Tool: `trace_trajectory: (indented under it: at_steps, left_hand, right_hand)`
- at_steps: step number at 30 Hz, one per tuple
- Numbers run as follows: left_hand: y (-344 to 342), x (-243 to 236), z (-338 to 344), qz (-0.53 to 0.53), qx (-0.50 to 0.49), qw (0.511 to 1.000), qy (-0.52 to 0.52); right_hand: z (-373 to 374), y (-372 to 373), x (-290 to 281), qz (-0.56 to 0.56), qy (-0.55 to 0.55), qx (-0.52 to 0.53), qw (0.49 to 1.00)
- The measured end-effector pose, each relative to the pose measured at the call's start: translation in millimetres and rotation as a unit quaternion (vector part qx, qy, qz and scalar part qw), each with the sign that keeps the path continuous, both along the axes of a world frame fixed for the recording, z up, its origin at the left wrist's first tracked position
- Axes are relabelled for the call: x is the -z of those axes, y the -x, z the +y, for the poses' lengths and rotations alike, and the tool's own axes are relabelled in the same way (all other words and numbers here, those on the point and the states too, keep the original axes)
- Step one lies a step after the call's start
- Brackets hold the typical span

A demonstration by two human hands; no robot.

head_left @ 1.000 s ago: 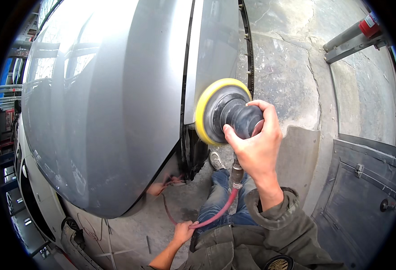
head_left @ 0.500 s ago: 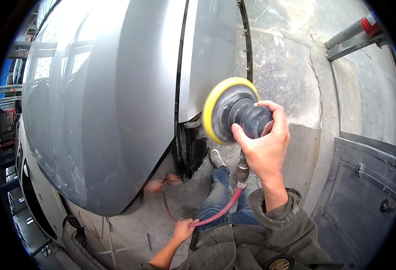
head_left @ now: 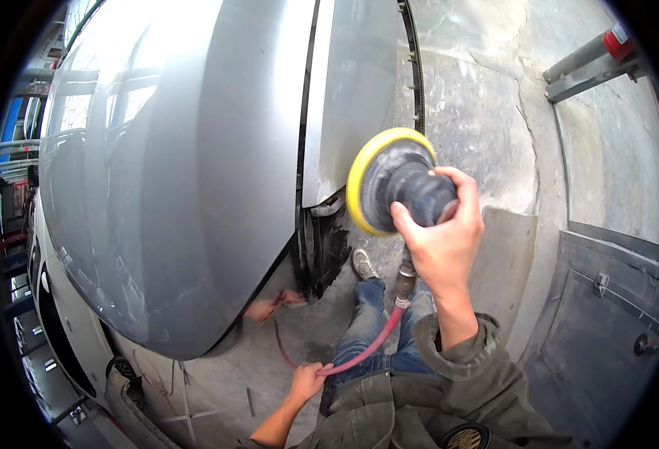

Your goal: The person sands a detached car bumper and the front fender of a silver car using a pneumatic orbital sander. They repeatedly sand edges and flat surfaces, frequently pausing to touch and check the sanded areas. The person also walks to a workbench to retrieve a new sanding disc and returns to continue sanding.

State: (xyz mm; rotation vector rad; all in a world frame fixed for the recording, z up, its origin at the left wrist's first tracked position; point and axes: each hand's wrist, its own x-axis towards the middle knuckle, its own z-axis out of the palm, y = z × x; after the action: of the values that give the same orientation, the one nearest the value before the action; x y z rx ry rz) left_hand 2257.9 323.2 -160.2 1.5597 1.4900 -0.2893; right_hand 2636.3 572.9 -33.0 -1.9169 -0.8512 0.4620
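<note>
My right hand (head_left: 449,236) grips the dark body of an air sander (head_left: 417,191), fingers wrapped round its top. Its round pad has a yellow rim (head_left: 355,179) and is tilted toward the left, beside a grey car's fender (head_left: 348,112); whether pad and panel touch, I cannot tell. A pink-red air hose (head_left: 374,346) runs from the metal fitting (head_left: 405,283) under the sander down to my left hand (head_left: 308,380), which is closed around it at waist height. The car's large hood (head_left: 172,187) fills the left, with dull scuffed patches near its front edge.
Torn black plastic (head_left: 325,254) hangs below the fender's end. A grey metal panel with a latch (head_left: 606,299) stands at the right, and a metal post with a red part (head_left: 618,43) at the upper right. A white car (head_left: 67,314) is at the far left.
The sander and my right hand have shifted slightly right relative to the view, and the car's panels also sit a little further right. My left hand still holds the hose.
</note>
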Motion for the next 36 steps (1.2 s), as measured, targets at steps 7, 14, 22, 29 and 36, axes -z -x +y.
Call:
trace_trajectory:
  at_steps: [7, 14, 22, 29, 36]
  left_hand:
    - [-25, -1, 24, -0.047, 0.053, 0.997, -0.03]
    - [-47, 2, 41, -0.111, 0.099, 0.984, -0.101]
    - [10, 96, 18, -0.015, 0.051, 0.985, -0.164]
    - [134, 92, -64, 0.267, -0.006, 0.961, -0.072]
    - [101, 46, -104, 0.321, -0.361, 0.842, -0.239]
  right_hand:
    - [-60, -29, 21, 0.078, -0.048, 0.058, 0.994]
    - [-103, -37, 20, 0.116, -0.08, 0.096, 0.985]
    - [-115, -89, -27, 0.187, -0.189, 0.158, 0.951]
    - [-91, -157, -71, 0.26, -0.309, 0.105, 0.909]
    - [-70, -230, -91, 0.362, -0.314, -0.07, 0.875]
